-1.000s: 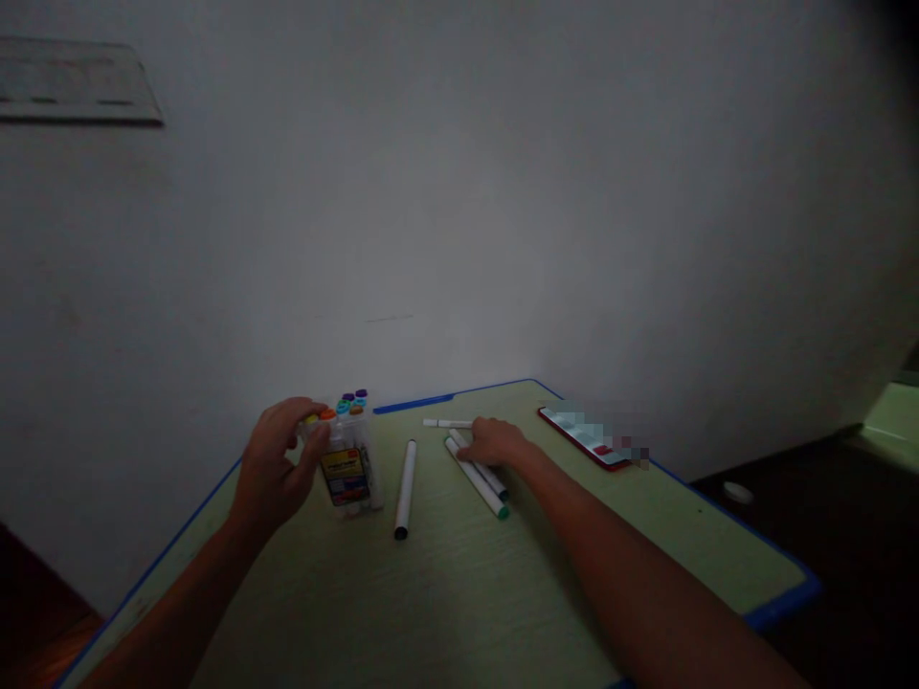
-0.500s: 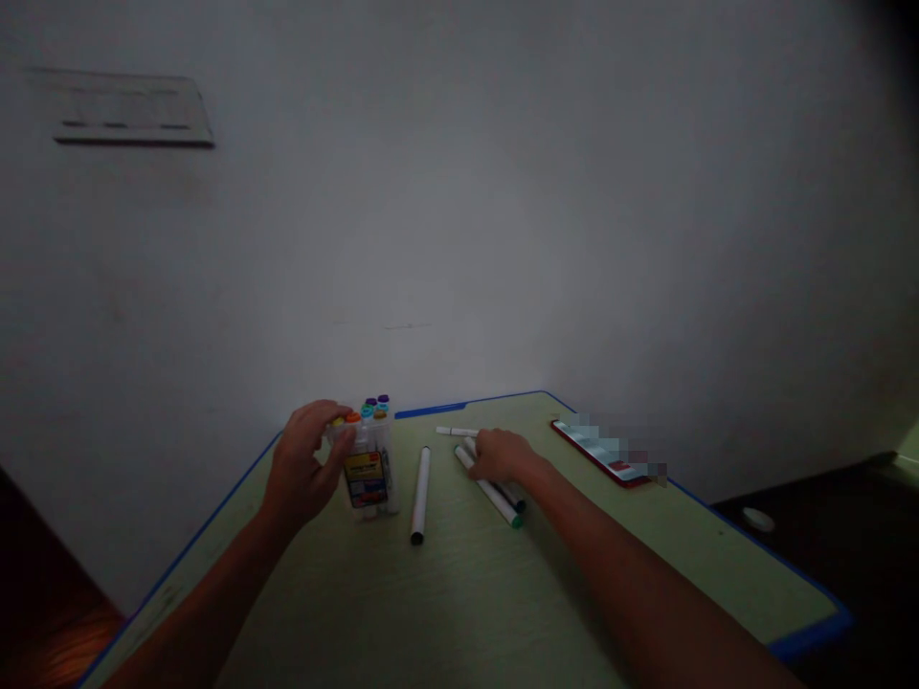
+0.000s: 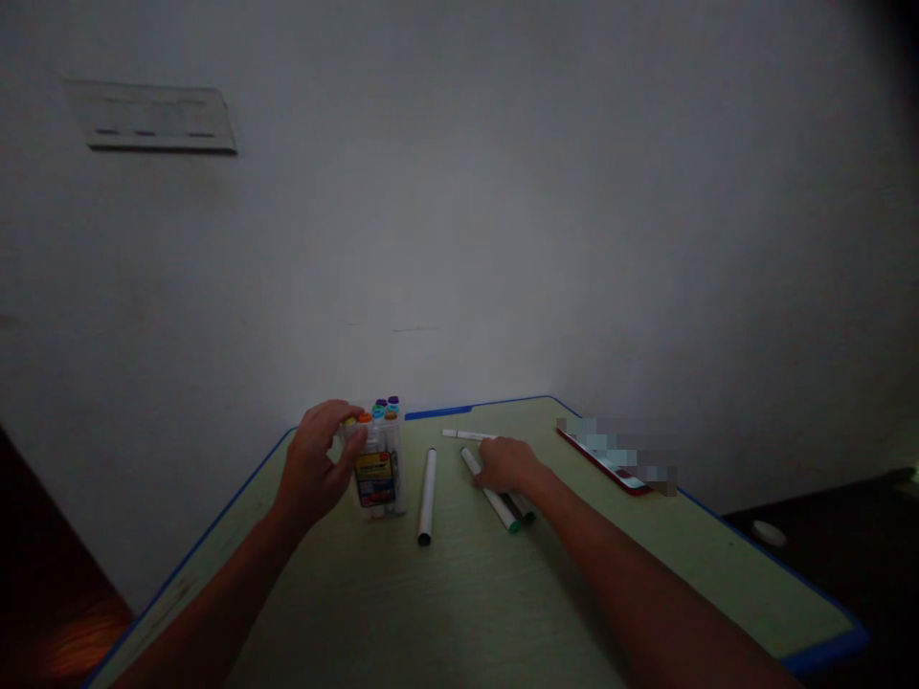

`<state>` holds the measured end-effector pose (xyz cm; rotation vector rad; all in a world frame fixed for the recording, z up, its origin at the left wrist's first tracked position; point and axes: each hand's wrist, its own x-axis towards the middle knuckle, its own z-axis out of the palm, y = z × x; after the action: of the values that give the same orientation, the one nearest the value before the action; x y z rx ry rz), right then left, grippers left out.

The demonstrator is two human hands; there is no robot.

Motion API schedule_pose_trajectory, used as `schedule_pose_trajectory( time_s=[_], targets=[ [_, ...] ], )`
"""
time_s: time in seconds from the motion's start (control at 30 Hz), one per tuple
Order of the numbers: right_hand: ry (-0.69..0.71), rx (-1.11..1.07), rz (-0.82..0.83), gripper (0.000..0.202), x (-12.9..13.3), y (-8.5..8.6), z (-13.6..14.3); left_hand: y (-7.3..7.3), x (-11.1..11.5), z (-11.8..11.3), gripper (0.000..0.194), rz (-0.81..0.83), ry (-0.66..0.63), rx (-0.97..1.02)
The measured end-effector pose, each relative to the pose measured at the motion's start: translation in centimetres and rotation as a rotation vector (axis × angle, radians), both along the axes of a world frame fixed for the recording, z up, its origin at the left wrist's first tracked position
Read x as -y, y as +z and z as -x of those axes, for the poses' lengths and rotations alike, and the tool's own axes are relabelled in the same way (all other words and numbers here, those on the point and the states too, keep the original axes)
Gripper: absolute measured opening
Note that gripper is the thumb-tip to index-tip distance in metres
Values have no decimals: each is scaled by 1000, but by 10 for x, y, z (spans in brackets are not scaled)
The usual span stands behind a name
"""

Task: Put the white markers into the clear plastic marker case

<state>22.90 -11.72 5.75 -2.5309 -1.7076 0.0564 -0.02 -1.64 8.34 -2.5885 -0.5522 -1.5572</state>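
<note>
A clear plastic case (image 3: 392,493) stands upright on the table, holding several markers with yellow, orange, teal, blue and purple ends. My left hand (image 3: 320,464) is closed around its left side, thumb on the front and fingers over the top. Over the loose markers, my right hand (image 3: 509,465) has its fingers curled down and pressed together on a marker. A green-ended marker (image 3: 501,507) lies under its fingertips, and a dark-ended marker (image 3: 527,514) is partly covered by the hand. Between the hands lies a black-ended marker (image 3: 428,498). Another white marker (image 3: 459,435) lies behind.
The light table (image 3: 345,612) has a blue edge and stands against a grey wall (image 3: 459,239). Toward the right edge lies a flat, red-rimmed object (image 3: 610,459), its surface blurred out. A small white item (image 3: 769,533) is on the dark floor beyond the table.
The view has shifted slightly, moving everything a little to the right. My right hand's fingers have shifted slightly over the markers, and the dark-ended one is more covered. My left hand keeps its grip on the case.
</note>
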Motion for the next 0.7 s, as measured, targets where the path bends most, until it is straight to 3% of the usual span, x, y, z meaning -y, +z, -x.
schedule_pose_trajectory(
  time_s=[0.2,0.4,0.6,0.7],
  targets=[
    [12,13,-4,35,0,1,-2,-1,-1,1,19,-15,-7,0],
    [-65,12,-46,34,2,6,-20,-1,-3,0,19,-23,4,-4],
    [-84,-34,28,46,1,-3,-33,-1,-3,0,19,-5,1,3],
    [-95,-54,29,42,0,-8,-33,-1,-2,0,18,2,3,4]
  ],
)
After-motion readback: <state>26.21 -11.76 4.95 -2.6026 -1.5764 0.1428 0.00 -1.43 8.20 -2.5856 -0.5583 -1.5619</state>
